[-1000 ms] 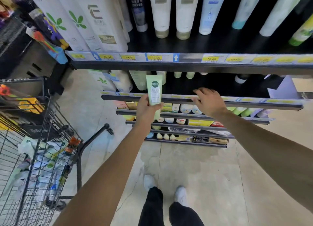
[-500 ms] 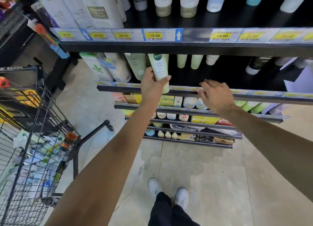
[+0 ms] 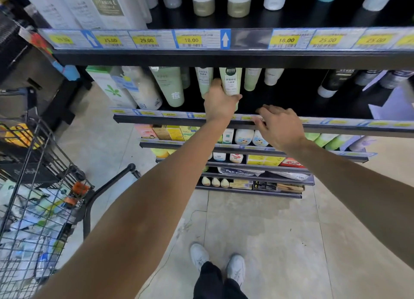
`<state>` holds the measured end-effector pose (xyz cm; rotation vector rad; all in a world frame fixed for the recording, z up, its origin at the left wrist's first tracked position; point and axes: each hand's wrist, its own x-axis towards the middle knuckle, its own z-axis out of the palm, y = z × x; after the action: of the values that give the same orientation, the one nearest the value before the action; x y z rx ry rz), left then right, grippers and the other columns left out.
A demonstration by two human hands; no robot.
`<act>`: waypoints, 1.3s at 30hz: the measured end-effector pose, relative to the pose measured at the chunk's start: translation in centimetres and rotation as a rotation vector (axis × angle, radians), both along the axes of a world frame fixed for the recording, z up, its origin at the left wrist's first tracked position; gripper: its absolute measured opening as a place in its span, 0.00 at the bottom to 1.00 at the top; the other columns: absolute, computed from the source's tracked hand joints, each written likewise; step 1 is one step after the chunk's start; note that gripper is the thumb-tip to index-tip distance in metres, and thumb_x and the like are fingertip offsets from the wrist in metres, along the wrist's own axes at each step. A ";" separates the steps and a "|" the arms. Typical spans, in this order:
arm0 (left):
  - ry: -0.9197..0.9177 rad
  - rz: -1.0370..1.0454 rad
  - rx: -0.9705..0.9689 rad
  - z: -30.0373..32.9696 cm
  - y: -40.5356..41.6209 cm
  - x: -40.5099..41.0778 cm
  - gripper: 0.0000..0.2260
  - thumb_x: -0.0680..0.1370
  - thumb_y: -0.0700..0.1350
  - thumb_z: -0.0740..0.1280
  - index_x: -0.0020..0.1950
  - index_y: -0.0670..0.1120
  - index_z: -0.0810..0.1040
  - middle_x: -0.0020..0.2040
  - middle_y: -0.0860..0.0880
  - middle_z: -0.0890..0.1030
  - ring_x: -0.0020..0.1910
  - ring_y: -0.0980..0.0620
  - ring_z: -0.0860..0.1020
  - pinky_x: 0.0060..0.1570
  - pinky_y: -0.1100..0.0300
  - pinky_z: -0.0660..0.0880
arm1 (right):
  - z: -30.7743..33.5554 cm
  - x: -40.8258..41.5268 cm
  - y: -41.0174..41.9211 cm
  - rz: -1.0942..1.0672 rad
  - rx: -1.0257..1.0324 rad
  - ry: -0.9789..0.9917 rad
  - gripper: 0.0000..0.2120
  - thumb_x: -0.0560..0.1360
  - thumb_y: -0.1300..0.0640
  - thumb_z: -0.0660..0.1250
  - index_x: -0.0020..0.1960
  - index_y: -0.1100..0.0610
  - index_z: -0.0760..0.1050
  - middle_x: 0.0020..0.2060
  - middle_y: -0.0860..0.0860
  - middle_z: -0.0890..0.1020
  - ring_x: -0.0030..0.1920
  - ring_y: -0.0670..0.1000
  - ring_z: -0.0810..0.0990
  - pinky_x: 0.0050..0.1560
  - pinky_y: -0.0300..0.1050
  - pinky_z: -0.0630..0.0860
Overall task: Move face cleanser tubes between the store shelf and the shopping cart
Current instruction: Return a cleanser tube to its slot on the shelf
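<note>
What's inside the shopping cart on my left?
The shopping cart holds a jumbled heap of pale packets and tubes seen through the wire. What lies beneath that heap is covered.

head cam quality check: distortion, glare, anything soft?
Head view: wide-angle bends the black shelf edge; glare on its clear price-tag strip; the pale green face cleanser tube in the left hand reads sharp; wire shopping cart at the edge is softer.
</note>
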<state>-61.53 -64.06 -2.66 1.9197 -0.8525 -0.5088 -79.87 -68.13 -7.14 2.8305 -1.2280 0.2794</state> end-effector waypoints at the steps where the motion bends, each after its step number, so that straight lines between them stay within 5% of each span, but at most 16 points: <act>1: -0.016 0.001 0.007 -0.1 -0.3 -0.1 0.18 0.70 0.45 0.80 0.53 0.44 0.76 0.50 0.47 0.84 0.51 0.44 0.83 0.50 0.51 0.81 | -0.1 0.0 0.0 0.002 -0.007 -0.007 0.26 0.83 0.43 0.51 0.62 0.58 0.80 0.59 0.59 0.84 0.62 0.60 0.82 0.52 0.55 0.75; 15: -0.103 0.042 0.006 -0.9 -2.6 0.0 0.15 0.75 0.43 0.76 0.55 0.41 0.76 0.49 0.46 0.84 0.46 0.48 0.80 0.40 0.62 0.71 | -0.9 0.2 -0.3 -0.023 -0.035 -0.008 0.22 0.83 0.44 0.55 0.58 0.57 0.81 0.55 0.58 0.86 0.59 0.59 0.84 0.50 0.53 0.74; 26: -0.154 0.013 0.098 -0.7 -1.5 -0.3 0.17 0.75 0.47 0.76 0.57 0.41 0.77 0.54 0.42 0.84 0.55 0.40 0.82 0.51 0.51 0.79 | -0.3 0.2 -0.1 -0.050 0.042 -0.013 0.22 0.83 0.43 0.55 0.60 0.57 0.80 0.61 0.58 0.84 0.65 0.59 0.81 0.56 0.55 0.74; 31: -0.207 -0.039 0.156 0.5 1.5 -1.2 0.14 0.79 0.49 0.72 0.58 0.41 0.75 0.50 0.41 0.84 0.50 0.39 0.83 0.44 0.51 0.77 | 1.6 0.4 0.0 -0.071 0.202 -0.002 0.20 0.84 0.46 0.60 0.69 0.55 0.75 0.67 0.57 0.79 0.70 0.58 0.75 0.65 0.57 0.70; 35: -0.309 -0.156 0.156 2.5 6.4 -1.8 0.19 0.84 0.51 0.62 0.71 0.41 0.72 0.63 0.40 0.80 0.60 0.40 0.79 0.54 0.45 0.78 | 4.6 0.2 1.8 -0.029 0.264 -0.068 0.20 0.83 0.48 0.62 0.72 0.55 0.73 0.70 0.56 0.77 0.73 0.58 0.72 0.75 0.61 0.64; 39: -0.461 -0.220 0.253 4.5 13.0 -1.2 0.20 0.85 0.53 0.59 0.71 0.41 0.72 0.66 0.42 0.77 0.64 0.41 0.75 0.62 0.45 0.74 | 8.1 0.0 6.4 0.056 0.305 -0.089 0.21 0.84 0.49 0.62 0.75 0.54 0.71 0.75 0.56 0.72 0.77 0.58 0.67 0.78 0.58 0.61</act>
<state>-62.74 -51.03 1.84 2.2306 -1.3601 -0.3147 -79.91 -61.70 0.96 3.1461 -1.3122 0.2417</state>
